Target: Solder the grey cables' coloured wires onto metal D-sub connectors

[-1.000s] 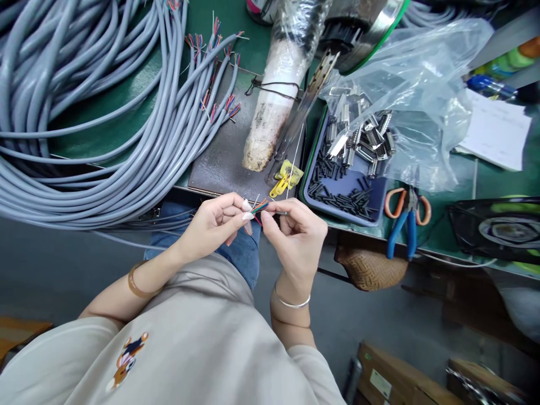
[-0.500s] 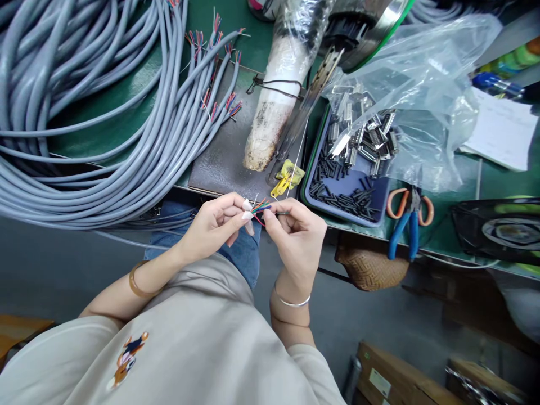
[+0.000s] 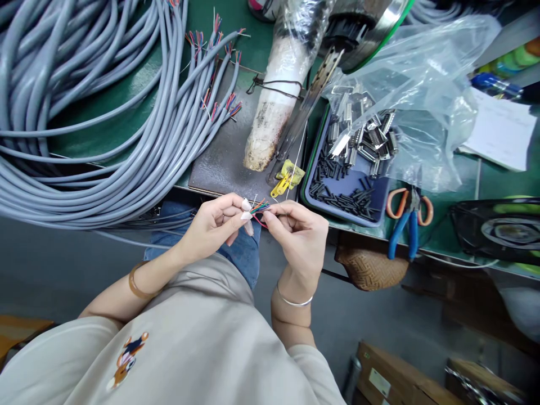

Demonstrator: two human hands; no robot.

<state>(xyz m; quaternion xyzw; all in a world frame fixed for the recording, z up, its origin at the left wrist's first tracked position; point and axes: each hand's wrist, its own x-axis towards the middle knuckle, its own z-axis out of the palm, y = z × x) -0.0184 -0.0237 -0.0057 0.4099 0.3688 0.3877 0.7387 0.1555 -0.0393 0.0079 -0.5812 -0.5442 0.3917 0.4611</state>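
Thin coloured wires [image 3: 259,207] fan out between my two hands, just off the table's front edge. My left hand [image 3: 221,219] pinches them at their left end, with white coverings on its thumb and a fingertip. At their right ends, my right hand [image 3: 298,228] is closed, thumb against forefinger, on the wire tips. One red wire hangs below the others. Beyond the hands, a yellow clip-like tool [image 3: 282,183] lies on a dark metal plate [image 3: 219,169]. Many grey cables [image 3: 169,140] with stripped coloured ends lie to the left.
A blue tray [image 3: 337,209] holds black tubes and metal connectors, partly under a plastic bag [image 3: 439,101]. Pliers [image 3: 405,225] with blue handles and orange-handled scissors [image 3: 427,211] lie right of it. A plastic-wrapped roll [image 3: 274,107], solder spool [image 3: 367,28] and paper [image 3: 500,129] are farther back.
My right hand has shifted very slightly to the right, away from my left hand. My left hand has barely moved and keeps its pinch on the wires.
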